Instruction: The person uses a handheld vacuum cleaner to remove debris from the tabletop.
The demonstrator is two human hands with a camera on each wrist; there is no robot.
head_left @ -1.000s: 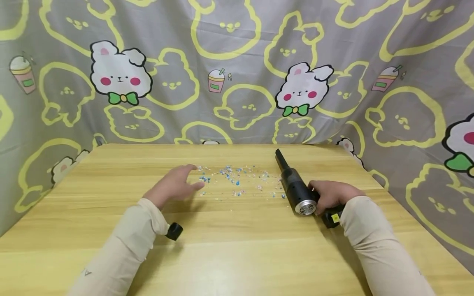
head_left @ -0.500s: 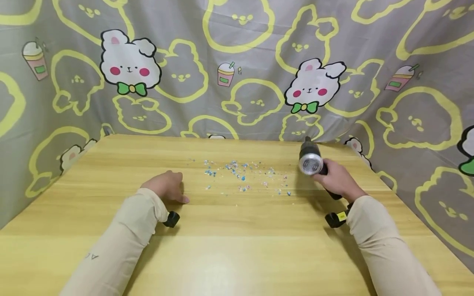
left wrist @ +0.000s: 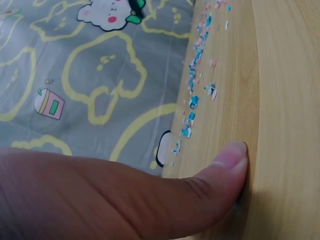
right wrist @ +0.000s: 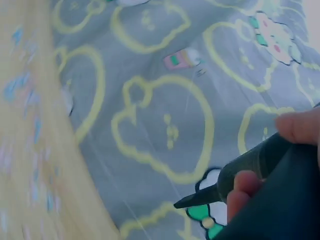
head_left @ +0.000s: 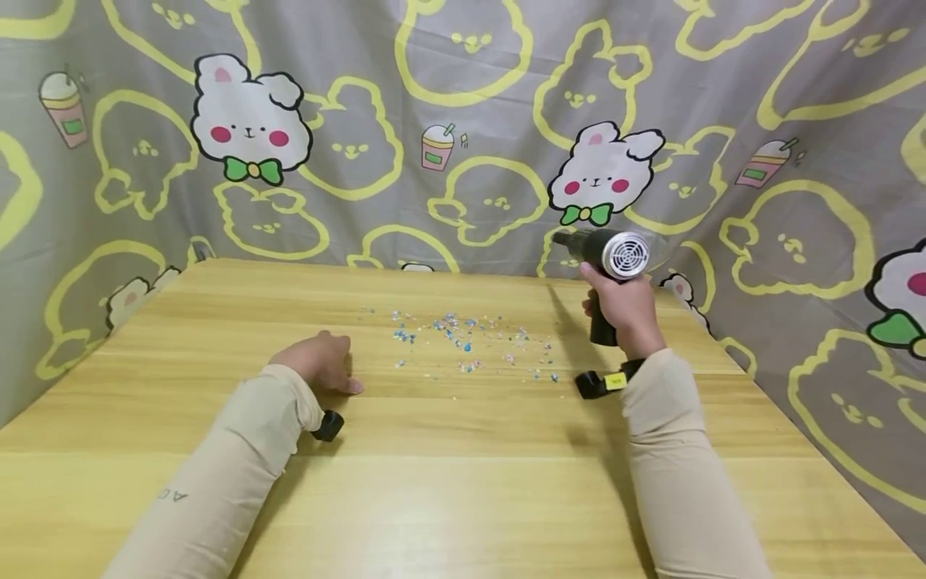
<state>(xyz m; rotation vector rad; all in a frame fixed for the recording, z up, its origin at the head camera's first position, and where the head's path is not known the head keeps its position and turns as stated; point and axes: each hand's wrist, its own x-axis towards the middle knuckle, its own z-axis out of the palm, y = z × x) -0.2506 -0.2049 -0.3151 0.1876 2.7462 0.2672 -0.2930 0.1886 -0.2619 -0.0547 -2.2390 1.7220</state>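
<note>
My right hand (head_left: pixel 628 312) grips the handle of a black handheld vacuum cleaner (head_left: pixel 596 245), raised above the table's right side. Its round silver vent faces me, and its narrow nozzle (right wrist: pixel 195 198) points away to the left in the head view. Scattered on the tabletop are small blue, white and pink scraps (head_left: pixel 456 326), lying between my two hands. To the left of them, my left hand (head_left: pixel 318 360) rests at the table with fingers loosely bent and nothing held. Its thumb (left wrist: pixel 220 185) stretches over the wood in the left wrist view.
The wooden table (head_left: pixel 434 498) runs back to a grey curtain (head_left: pixel 347 217) with cartoon bears, which also hangs at both sides. Black wrist cameras hang under the left sleeve (head_left: pixel 210 474) and the right sleeve (head_left: pixel 687 474).
My right hand has lifted the vacuum cleaner off the tabletop and turned it upright by its handle. My left hand has drawn back leftward from the scraps.
</note>
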